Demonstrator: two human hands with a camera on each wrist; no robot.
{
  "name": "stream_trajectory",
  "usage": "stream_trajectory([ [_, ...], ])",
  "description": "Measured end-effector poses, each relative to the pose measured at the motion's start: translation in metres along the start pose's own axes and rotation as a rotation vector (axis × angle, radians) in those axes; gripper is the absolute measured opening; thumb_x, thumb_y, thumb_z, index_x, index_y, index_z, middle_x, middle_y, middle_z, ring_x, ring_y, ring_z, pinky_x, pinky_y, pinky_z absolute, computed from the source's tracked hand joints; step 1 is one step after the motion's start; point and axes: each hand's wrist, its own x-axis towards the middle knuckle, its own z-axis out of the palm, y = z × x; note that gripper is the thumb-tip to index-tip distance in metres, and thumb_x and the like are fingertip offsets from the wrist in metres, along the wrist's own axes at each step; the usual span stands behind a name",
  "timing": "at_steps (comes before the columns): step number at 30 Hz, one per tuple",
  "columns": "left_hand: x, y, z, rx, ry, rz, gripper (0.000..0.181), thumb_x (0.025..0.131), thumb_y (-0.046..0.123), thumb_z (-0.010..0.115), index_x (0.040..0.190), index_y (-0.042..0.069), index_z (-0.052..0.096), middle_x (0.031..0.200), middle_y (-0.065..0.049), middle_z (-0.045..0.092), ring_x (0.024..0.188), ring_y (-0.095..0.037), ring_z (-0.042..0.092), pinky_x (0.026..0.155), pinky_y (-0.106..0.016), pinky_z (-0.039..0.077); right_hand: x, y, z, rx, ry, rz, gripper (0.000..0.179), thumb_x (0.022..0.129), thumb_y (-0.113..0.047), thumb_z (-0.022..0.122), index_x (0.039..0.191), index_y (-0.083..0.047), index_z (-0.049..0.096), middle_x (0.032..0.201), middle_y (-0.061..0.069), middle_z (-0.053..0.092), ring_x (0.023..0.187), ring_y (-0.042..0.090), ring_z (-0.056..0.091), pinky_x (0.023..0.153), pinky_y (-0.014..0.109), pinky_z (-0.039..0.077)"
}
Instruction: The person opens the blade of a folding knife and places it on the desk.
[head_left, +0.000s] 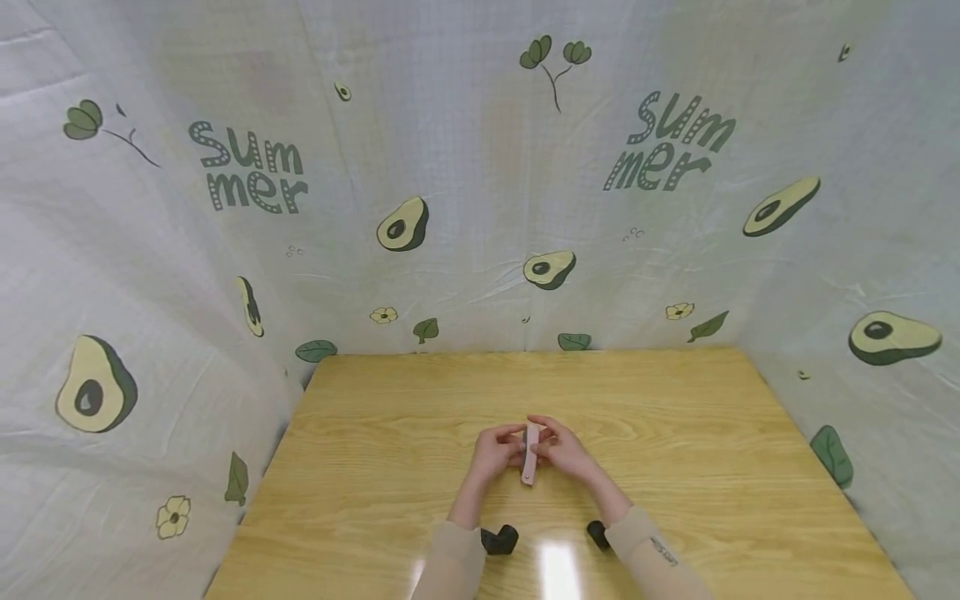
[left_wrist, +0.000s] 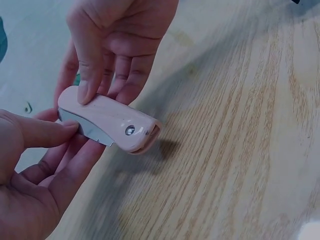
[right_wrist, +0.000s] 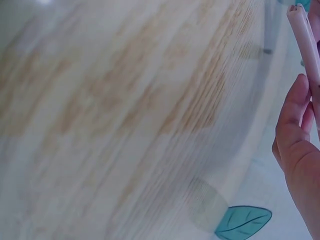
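Note:
A pink-handled folding knife [left_wrist: 112, 112] is held between both hands above the table, its silver blade [left_wrist: 94, 132] lying folded along the handle. With thumb and fingers, my left hand [head_left: 492, 454] pinches the blade. My right hand [head_left: 567, 456] grips the handle from the other side, thumb pressed on its pink face. In the left wrist view a round metal pivot [left_wrist: 130, 130] shows near the handle's end. Only part of the handle appears at the right edge of the right wrist view, beside the right hand [right_wrist: 299, 145].
Beneath the hands is a wood-grain table [head_left: 405, 408]. A white cloth [head_left: 465, 125] printed with avocados and leaves hangs around its back and sides. Black objects [head_left: 501, 540] show beside both forearms, partly covered by the sleeves.

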Motion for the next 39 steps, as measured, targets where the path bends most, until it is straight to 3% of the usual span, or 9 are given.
stream_trajectory([
  [7,-0.001,0.0,-0.001,-0.019,0.036,0.003,0.035,0.086,-0.009,0.061,0.12,-0.003,0.066,0.086,-0.012,0.066,0.069,-0.019,0.066,0.065,-0.039,0.062,0.007,0.019,-0.003,0.029,0.045,-0.008,0.052,0.09,0.006,0.058,0.14,0.006,0.044,0.101,0.018,0.049,0.079,0.02,0.057,0.07,0.043,0.057],
  [10,-0.004,0.006,-0.002,-0.027,0.035,0.002,0.033,0.087,-0.007,0.062,0.12,-0.002,0.066,0.088,-0.013,0.065,0.068,-0.018,0.065,0.066,-0.041,0.062,0.002,0.009,-0.004,0.069,0.034,0.0,0.052,0.089,0.008,0.057,0.139,0.008,0.042,0.1,0.018,0.049,0.08,0.022,0.058,0.072,0.047,0.057],
  [15,-0.004,0.007,-0.005,-0.062,0.056,0.022,0.035,0.089,-0.007,0.062,0.123,-0.002,0.063,0.088,-0.011,0.06,0.064,-0.016,0.061,0.063,-0.041,0.062,0.001,0.013,-0.008,0.125,0.072,0.007,0.052,0.09,0.007,0.057,0.139,0.006,0.041,0.1,0.016,0.05,0.08,0.019,0.061,0.075,0.044,0.059],
  [26,-0.014,0.008,-0.008,-0.277,0.187,0.036,0.042,0.09,-0.011,0.056,0.131,-0.005,0.049,0.09,-0.006,0.048,0.082,-0.017,0.059,0.078,-0.057,0.058,-0.005,0.017,-0.012,0.308,0.193,-0.006,0.054,0.089,0.012,0.057,0.138,0.008,0.036,0.097,0.011,0.051,0.082,0.017,0.063,0.081,0.038,0.06],
  [31,-0.021,0.008,-0.005,-0.366,0.262,0.043,0.044,0.091,-0.012,0.055,0.133,-0.007,0.044,0.091,-0.007,0.047,0.083,-0.018,0.061,0.077,-0.05,0.06,-0.008,0.015,-0.01,0.375,0.239,-0.003,0.054,0.089,0.012,0.058,0.138,0.007,0.035,0.097,0.01,0.051,0.082,0.017,0.064,0.078,0.031,0.06],
  [39,-0.028,0.007,0.004,-0.519,0.35,0.071,0.045,0.091,-0.011,0.054,0.133,-0.008,0.039,0.093,-0.007,0.046,0.085,-0.017,0.056,0.073,-0.039,0.062,-0.015,0.015,-0.003,0.474,0.302,-0.04,0.051,0.09,0.015,0.053,0.136,0.009,0.032,0.098,0.012,0.053,0.083,0.016,0.062,0.078,0.03,0.06],
])
